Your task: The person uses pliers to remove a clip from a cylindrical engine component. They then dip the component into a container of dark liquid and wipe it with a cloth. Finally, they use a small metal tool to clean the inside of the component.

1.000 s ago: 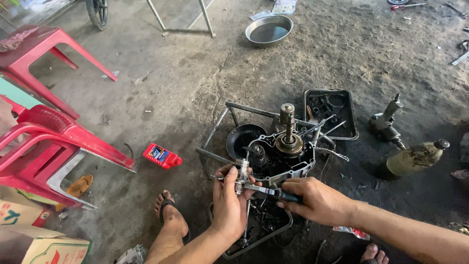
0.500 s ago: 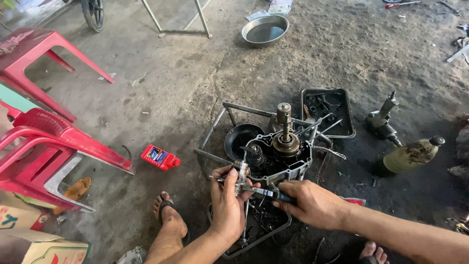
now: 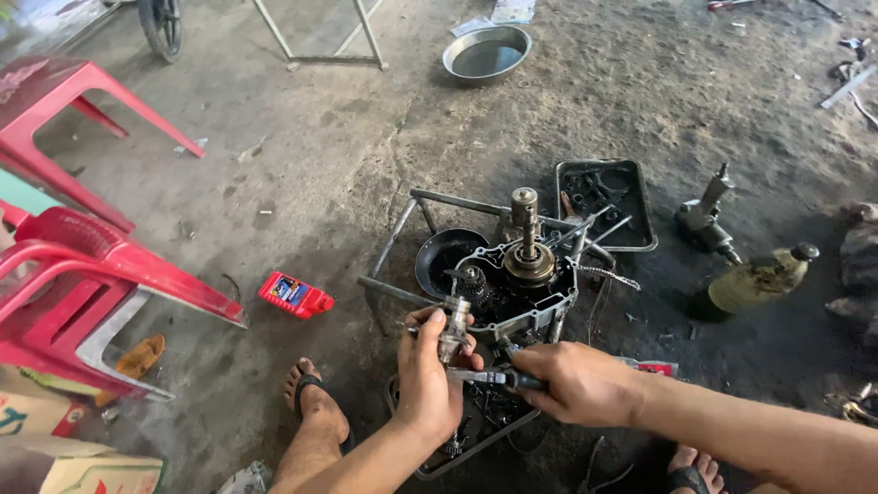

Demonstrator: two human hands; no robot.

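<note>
Gripping small metal part (image 3: pixel 454 322) in closed left hand (image 3: pixel 430 375), right hand (image 3: pixel 572 382) fisted on screwdriver (image 3: pixel 489 376) against it, beside opened engine case (image 3: pixel 512 284); teardown looks midway, gears exposed

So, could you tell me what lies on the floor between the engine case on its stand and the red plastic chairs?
In the head view, a small red oil bottle lies on its side on the concrete between the engine case and the red chairs; otherwise just stained floor.
</note>
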